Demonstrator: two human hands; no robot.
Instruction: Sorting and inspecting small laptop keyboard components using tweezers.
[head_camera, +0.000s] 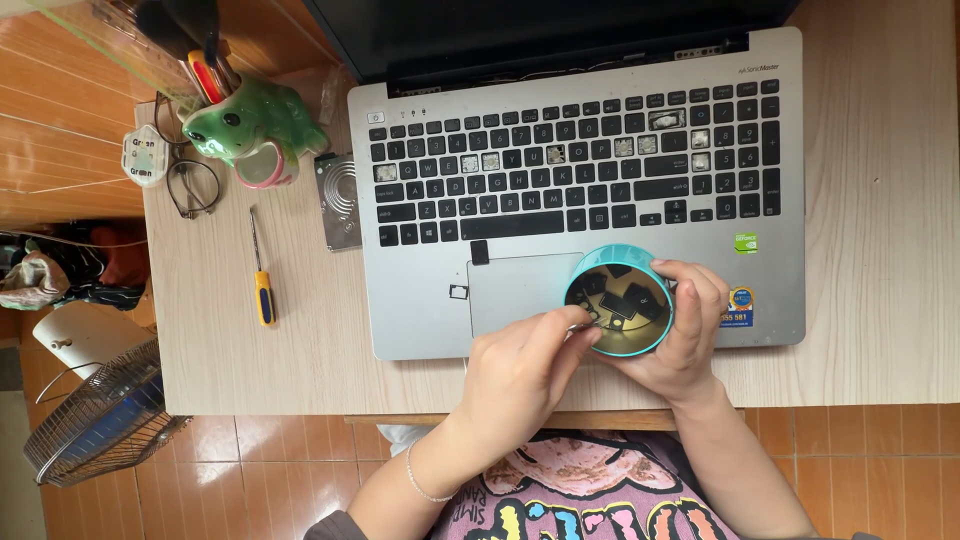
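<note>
**A:** Where is the tin?

**B:** Lower centre-right of the frame. The round teal tin sits over the right edge of the touchpad on the silver laptop, cupped from the right by the right hand, whose fingers wrap around its wall. Loose black keycaps lie inside.

**A:** And the other hand?

**B:** The left hand comes up from below, fingertips pinched narrow at the tin's left rim. Whether they grip anything, I cannot tell.

**A:** Any stickers or labels?

**B:** A small green square sticker sits on the palm rest under the number pad, and a blue one with a round orange badge just right of the tin, partly behind the fingers. At upper left, a white blister-like pack with green print lies on the table edge.

**A:** What else is there?

**B:** One black keycap lies above the touchpad; several keys are missing from the keyboard. Left of the laptop lie a bare hard drive, a yellow-handled screwdriver, glasses and a green frog mug.
</note>
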